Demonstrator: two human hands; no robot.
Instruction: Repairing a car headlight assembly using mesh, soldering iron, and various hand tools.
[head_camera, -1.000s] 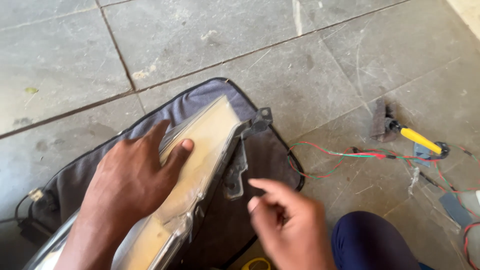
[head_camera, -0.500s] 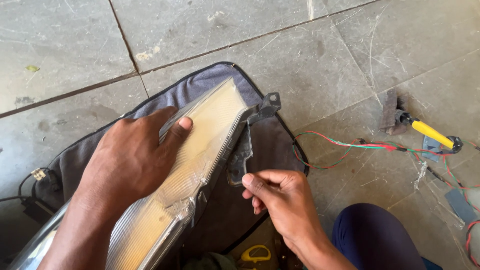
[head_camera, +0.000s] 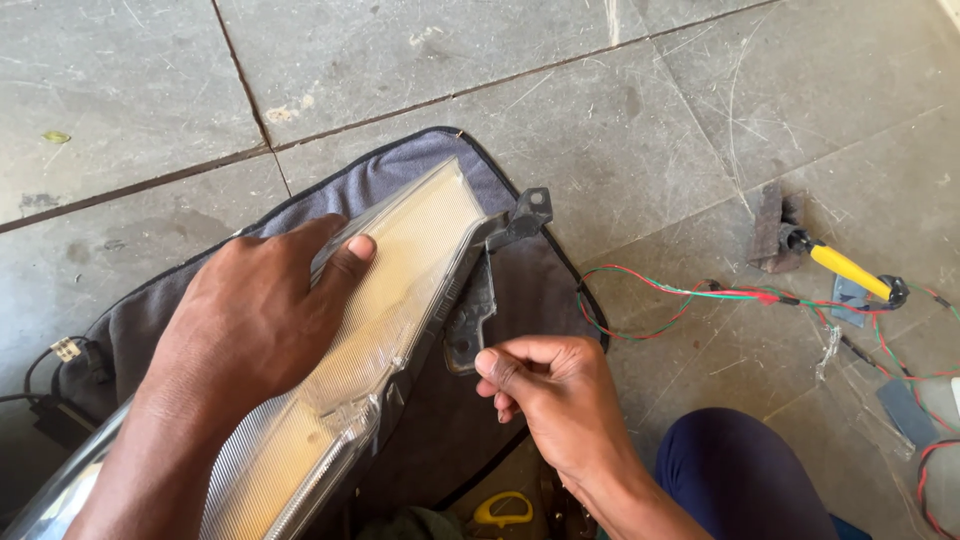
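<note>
A long headlight (head_camera: 400, 300) with a yellowed ribbed lens lies slanted on a grey padded cloth (head_camera: 400, 170). My left hand (head_camera: 250, 320) grips the lens over its upper edge, thumb resting on the ribbed face. A black mounting bracket (head_camera: 472, 310) sticks out from the headlight's right side. My right hand (head_camera: 555, 395) hovers just right of the bracket's lower tip. Its fingers are curled, with the thumb and forefinger pinched together and touching that tip. I see nothing held between them.
The floor is grey stone slabs (head_camera: 600, 90). Red and green wires (head_camera: 690, 295) trail right toward a yellow-handled tool (head_camera: 845, 268) and a rusty metal piece (head_camera: 770, 225). A black cable (head_camera: 40, 370) lies at the left, and my blue-trousered knee (head_camera: 740, 480) is at the bottom right.
My right hand moved up and left from an open pose to pinched fingers at the bracket's tip. My left hand kept its grip on the lens. The view shifted slightly.
</note>
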